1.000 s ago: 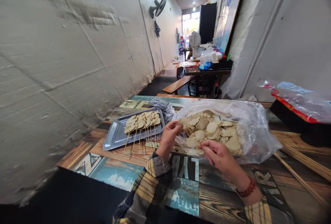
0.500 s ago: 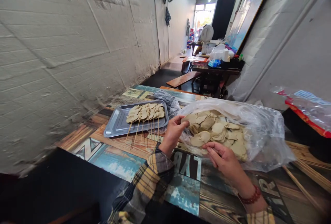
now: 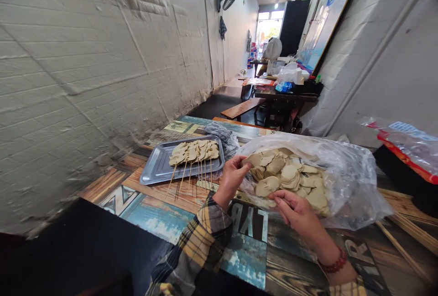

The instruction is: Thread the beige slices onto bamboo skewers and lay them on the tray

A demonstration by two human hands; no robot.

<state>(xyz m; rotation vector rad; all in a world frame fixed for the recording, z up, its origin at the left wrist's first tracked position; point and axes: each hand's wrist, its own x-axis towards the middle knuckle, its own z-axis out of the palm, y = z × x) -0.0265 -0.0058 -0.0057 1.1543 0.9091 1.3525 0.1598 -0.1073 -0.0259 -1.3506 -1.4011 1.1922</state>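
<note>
A clear plastic bag [image 3: 345,173] lies open on the printed wooden table [image 3: 160,214], full of flat tan slices [image 3: 290,175]. My left hand [image 3: 232,179] pinches the bag's left rim at the opening. My right hand [image 3: 294,209] grips the near rim of the bag, fingers curled on the plastic. To the left stands a metal tray [image 3: 155,168] with several skewers [image 3: 193,159] of the same slices laid side by side, sticks pointing toward me.
A grey cloth [image 3: 222,134] lies behind the tray. Loose bamboo sticks [image 3: 407,232] lie at the right, near a red-edged packet [image 3: 407,148]. A brick wall runs along the left. Benches and a cluttered table [image 3: 284,93] stand farther down the room.
The view has swung slightly; both hands keep their hold on the bag's rim and have barely shifted.
</note>
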